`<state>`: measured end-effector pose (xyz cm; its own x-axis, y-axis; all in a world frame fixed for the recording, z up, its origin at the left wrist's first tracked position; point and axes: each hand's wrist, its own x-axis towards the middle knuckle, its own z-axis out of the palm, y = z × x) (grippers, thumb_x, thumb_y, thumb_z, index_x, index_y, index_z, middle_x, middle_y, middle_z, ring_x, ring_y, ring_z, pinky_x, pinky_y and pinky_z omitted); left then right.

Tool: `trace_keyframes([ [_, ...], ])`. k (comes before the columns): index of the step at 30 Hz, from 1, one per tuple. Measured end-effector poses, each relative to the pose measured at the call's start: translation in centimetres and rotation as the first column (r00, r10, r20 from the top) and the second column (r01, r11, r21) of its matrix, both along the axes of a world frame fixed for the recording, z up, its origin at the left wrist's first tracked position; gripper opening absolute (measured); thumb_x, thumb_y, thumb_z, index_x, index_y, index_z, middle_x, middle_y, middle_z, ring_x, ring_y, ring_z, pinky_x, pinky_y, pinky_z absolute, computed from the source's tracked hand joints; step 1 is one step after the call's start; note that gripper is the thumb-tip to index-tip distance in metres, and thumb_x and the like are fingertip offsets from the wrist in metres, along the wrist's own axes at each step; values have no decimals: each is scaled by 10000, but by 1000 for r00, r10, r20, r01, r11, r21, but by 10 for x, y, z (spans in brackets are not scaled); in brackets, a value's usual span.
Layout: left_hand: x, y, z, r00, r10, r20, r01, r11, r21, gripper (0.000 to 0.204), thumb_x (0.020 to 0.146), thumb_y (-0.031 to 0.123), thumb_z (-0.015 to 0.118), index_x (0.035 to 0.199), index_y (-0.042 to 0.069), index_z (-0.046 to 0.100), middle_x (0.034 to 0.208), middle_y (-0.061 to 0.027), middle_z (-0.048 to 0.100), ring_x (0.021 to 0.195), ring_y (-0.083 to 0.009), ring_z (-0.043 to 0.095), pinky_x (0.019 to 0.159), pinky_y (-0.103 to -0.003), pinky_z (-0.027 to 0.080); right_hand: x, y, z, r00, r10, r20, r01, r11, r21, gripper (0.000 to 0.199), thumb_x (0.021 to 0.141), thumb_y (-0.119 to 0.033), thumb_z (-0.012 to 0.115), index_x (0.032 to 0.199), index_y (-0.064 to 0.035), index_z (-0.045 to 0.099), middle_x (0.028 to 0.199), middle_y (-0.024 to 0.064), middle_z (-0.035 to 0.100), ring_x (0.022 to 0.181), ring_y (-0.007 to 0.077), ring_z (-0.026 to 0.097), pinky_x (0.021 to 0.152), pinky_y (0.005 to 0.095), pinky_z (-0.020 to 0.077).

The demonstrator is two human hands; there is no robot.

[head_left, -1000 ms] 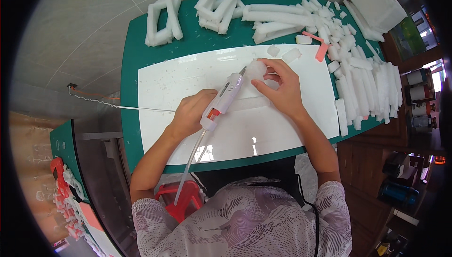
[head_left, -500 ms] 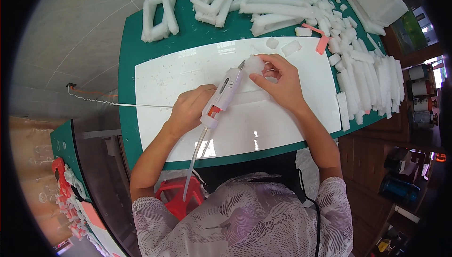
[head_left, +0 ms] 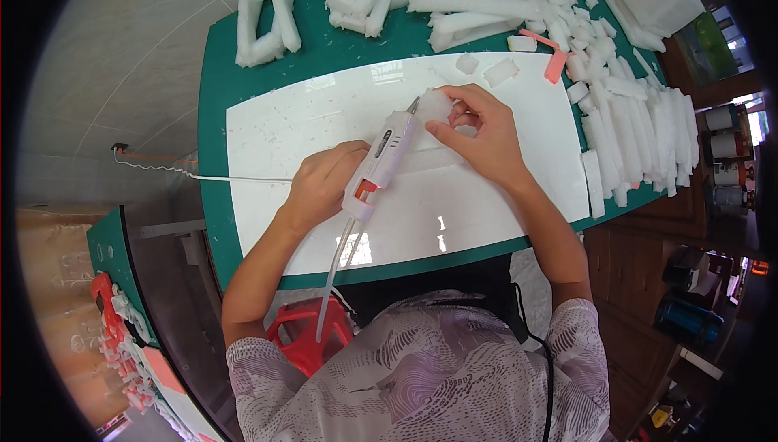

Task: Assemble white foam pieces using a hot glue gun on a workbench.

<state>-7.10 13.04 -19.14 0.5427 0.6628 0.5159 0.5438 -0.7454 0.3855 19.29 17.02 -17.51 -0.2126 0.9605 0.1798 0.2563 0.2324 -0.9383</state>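
Observation:
My left hand [head_left: 324, 184] grips a white glue gun [head_left: 382, 160] with an orange trigger. A clear glue stick sticks out of its back toward me. The gun's nozzle touches a small white foam block [head_left: 436, 105] that my right hand [head_left: 478, 132] pinches between its fingers. Both hands work over a white board [head_left: 502, 191] lying on the green table [head_left: 217, 102].
Glued white foam frames [head_left: 263, 17] lie at the table's far left. Long foam strips [head_left: 470, 4] and many cut pieces [head_left: 640, 118] crowd the far edge and right side. An orange cutter [head_left: 549, 51] lies past the board. A white cord [head_left: 194, 175] runs off left. A red stool [head_left: 301, 337] stands below.
Both hands with the glue gun and foam block have shifted slightly toward the far edge; the nozzle stays against the block.

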Motion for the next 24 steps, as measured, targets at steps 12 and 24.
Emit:
trace_keyframes([
  [12, -5, 0, 3, 999, -39, 26, 38, 999, 36, 395, 647, 50, 777, 1009, -37, 645, 1057, -178, 692, 883, -317, 698, 769, -366, 573, 15, 6, -2, 963, 122, -240, -208, 903, -376, 448, 804, -1, 738, 1225, 59, 598, 912, 17, 605, 800, 74, 569, 735, 217, 496],
  [24, -6, 0, -5, 998, -53, 21, 51, 996, 79, 306, 697, 11, 684, 997, -42, 657, 1058, -178, 694, 892, -311, 696, 763, -365, 563, 16, 6, -3, 963, 175, -203, -237, 909, -344, 475, 815, -144, 783, 1194, 79, 603, 788, -7, 576, 750, 68, 556, 661, 216, 441],
])
